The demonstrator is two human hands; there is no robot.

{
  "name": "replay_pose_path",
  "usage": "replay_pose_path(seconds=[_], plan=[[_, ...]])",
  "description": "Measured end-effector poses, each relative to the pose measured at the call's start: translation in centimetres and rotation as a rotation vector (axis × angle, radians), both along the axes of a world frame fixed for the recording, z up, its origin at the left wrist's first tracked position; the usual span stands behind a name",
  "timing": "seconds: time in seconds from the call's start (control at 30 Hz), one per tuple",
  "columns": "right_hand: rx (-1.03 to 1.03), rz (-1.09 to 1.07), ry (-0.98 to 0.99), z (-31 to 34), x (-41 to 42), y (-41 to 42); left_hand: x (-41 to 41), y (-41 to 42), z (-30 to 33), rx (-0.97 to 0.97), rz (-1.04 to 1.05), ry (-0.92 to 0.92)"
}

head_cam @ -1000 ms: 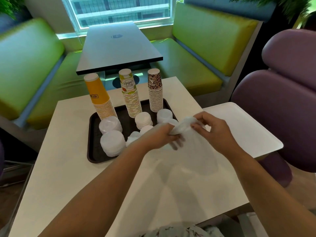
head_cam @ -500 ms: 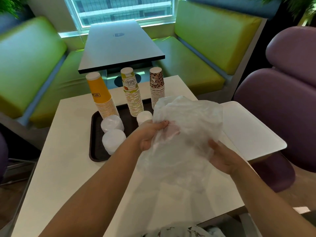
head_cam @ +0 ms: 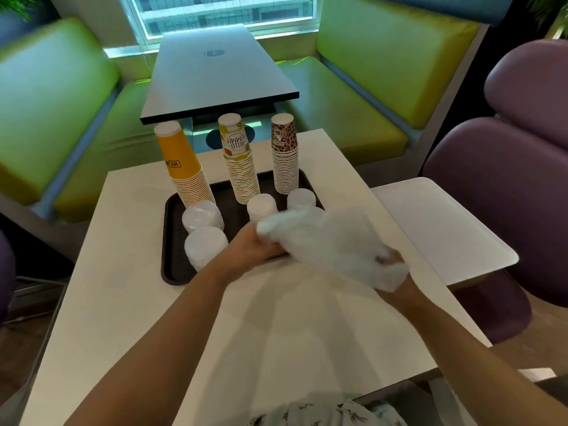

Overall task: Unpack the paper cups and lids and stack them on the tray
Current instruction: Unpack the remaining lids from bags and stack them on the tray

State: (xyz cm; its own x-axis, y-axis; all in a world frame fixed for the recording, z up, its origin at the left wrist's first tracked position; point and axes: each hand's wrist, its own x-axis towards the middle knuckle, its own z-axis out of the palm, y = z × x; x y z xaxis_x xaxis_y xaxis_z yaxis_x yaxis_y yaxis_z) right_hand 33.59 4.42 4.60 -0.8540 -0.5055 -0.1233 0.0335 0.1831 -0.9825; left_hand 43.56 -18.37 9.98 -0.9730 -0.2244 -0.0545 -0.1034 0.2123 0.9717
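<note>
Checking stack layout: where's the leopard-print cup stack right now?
Head view: the leopard-print cup stack stands upside down at the tray's far right corner, right of the Hello Summer stack, just behind a lid stack.

both forearms reach forward over the table [head_cam: 123, 302], bare to the elbow. left hand [head_cam: 246, 249] sits at the tray's [head_cam: 170, 241] near edge, fingers curled into the plastic bag [head_cam: 332, 241]. right hand [head_cam: 392, 272] is nearer the table's right edge, fist bunched round the bag's other end, mostly hidden by it.
</note>
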Motion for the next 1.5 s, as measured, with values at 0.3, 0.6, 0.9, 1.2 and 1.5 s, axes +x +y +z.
replay_pose_path(seconds=[0.3, 0.6, 0.9, 1.2, 1.5], plan=[[0.455, 0.406, 0.094, -6.4, 2.3, 2.4, 3.4, 1.3, -9.0, -0.061, -0.080, -0.413], [0.663, 0.029, 0.134, -8.5, 1.4, 1.1, 1.7, 2.0, -12.8, -0.196, 0.257, -0.593], [0.599, -0.222, 0.524, -9.3, 1.2, 1.0, 0.9, 2.2, -12.8, -0.381, 0.214, -0.687], [0.839, 0.620, 0.769, -9.6, 5.8, -2.9, 1.1, 3.6, -13.0, -0.214, 0.151, -0.671], [0.925, 0.550, 0.788, -10.7, 4.5, -1.5, 2.2, 4.2, -13.2, -0.243, 0.131, -0.646]])
